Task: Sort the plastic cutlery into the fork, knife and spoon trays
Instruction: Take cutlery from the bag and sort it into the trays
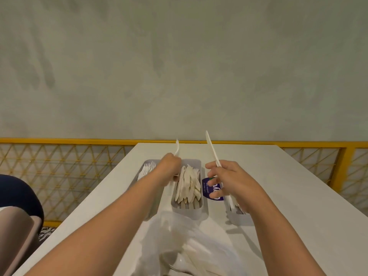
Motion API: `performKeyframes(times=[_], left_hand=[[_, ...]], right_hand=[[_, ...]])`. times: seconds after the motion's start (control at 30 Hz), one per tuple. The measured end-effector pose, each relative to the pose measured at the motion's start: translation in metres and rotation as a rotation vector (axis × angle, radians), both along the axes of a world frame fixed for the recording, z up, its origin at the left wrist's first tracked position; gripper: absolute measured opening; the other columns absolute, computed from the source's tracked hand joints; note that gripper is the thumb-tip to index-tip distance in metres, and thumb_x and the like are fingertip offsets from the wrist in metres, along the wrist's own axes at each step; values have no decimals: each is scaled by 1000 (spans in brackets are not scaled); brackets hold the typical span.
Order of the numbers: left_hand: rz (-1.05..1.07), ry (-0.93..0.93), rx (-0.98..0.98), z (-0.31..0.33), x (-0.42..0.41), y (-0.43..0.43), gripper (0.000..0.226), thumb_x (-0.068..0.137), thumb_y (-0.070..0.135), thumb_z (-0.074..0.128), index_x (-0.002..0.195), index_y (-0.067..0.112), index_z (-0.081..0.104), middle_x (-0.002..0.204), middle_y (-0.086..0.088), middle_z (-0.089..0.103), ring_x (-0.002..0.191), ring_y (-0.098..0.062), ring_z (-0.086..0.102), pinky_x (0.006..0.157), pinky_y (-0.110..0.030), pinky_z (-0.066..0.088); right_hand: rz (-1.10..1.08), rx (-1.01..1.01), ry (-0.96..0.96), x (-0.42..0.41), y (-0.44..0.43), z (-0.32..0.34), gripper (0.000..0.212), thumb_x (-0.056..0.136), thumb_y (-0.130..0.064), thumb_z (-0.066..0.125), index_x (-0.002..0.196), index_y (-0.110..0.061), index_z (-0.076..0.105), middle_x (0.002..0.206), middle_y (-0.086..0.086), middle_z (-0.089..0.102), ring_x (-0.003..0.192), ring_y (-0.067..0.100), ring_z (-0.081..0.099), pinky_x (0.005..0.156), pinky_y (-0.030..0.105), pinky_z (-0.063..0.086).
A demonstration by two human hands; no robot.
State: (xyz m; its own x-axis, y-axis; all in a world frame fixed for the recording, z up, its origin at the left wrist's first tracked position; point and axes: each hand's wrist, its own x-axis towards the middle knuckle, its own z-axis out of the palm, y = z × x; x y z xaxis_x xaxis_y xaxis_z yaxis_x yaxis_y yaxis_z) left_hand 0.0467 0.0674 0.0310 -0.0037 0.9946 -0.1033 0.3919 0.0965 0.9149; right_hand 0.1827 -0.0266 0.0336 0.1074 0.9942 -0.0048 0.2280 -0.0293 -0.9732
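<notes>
My left hand (169, 165) grips a white plastic fork (177, 148) whose tines point up and away, above the gap between the left and middle trays. The left grey tray (145, 166) holds white forks. The middle grey tray (188, 211) is packed with several white knives. My right hand (232, 182) pinches a white plastic knife (213, 149), its blade slanting up to the left. Under that hand lies the right grey tray (238, 216), mostly hidden, with some white cutlery showing. A clear plastic bag (191, 250) of mixed white cutlery lies at the near edge.
A purple round sticker (207, 189) is on the white table (288, 186) between the middle and right trays. A yellow metal mesh railing (59, 176) runs behind and beside the table. A seated person's clothing (18, 206) shows at the far left.
</notes>
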Motion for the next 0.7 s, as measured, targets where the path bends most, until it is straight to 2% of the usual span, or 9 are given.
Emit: performKeyframes(times=[0.07,0.13,0.2,0.23,0.27,0.3,0.43,0.57,0.7], left_hand=[[1,257,7,-3,-19,15,25,98,8,34,75,4,41,66,-4,40,53,-14,40,40,-21,40],[27,415,16,-11,-35,30,35,98,7,34,63,10,34,66,-5,41,55,-15,41,48,-21,40],[46,555,14,-21,-46,40,25,97,3,34,77,3,50,82,-11,54,73,-21,54,62,-24,43],[64,618,24,-27,-49,44,21,96,0,35,96,-3,56,100,-16,59,92,-26,59,69,-26,46],[87,659,46,-34,-52,48,26,94,-2,36,113,-6,54,115,-19,57,108,-30,56,77,-29,47],[98,696,57,-42,-53,51,32,93,-2,38,122,-7,50,123,-21,54,116,-33,51,85,-31,46],[118,757,155,-67,-53,57,37,93,4,46,129,-2,43,135,-21,38,115,-34,51,92,-31,43],[92,804,219,-79,-48,59,35,97,8,40,130,-3,42,135,-21,41,118,-35,47,86,-30,42],[131,944,210,-78,-44,59,49,87,6,56,134,2,42,142,-17,31,126,-32,37,105,-39,40]], right_hand=[[2,1,14,1,-1,0,19,98,-11,41,102,-17,58,83,4,54,69,13,55,46,19,51],[-1,4,14,1,0,0,20,98,-11,41,106,-16,58,84,4,54,69,13,56,46,20,52],[-8,4,2,2,0,0,21,98,-12,40,110,-16,57,85,3,55,70,13,56,47,20,52],[-9,4,-3,2,1,0,21,98,-12,40,110,-17,57,84,3,55,70,13,56,47,20,52],[-9,4,-13,2,1,0,20,98,-12,40,109,-18,56,84,3,55,69,13,56,47,20,52],[-8,4,-26,2,1,0,19,99,-12,40,107,-18,56,83,2,55,69,13,56,48,20,53],[-18,0,-36,6,2,0,18,99,-13,41,108,-18,55,82,2,56,70,13,56,50,22,54],[-72,-17,-64,12,5,-2,23,99,-19,42,116,-16,57,83,4,55,67,15,55,59,28,54],[-167,36,-148,26,7,-3,27,99,-26,41,116,-16,59,83,-1,54,73,12,50,59,24,43]])
